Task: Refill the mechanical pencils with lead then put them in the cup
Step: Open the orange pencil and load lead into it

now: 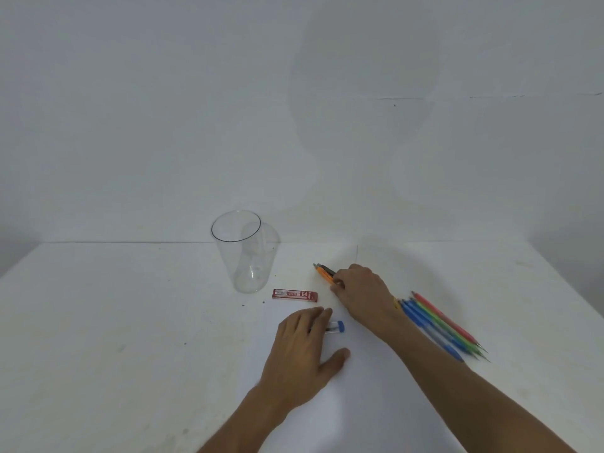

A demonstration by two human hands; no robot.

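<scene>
A clear plastic cup (243,253) stands upright on the white table (130,322), with nothing visible in it. A red lead case (294,294) lies flat just right of the cup's base. My right hand (361,289) lies over an orange pencil (323,274) and a dark pencil (327,270), fingers curled onto them; their ends stick out to the upper left. My left hand (302,348) rests flat, its fingertips on a small clear tube with a blue cap (336,327). Several more pencils (441,325), blue, green and red, lie side by side behind my right forearm.
A white sheet of paper (353,403) lies under my hands at the table's front middle. The wall rises directly behind the table's far edge. Small dark specks dot the tabletop left of the lead case.
</scene>
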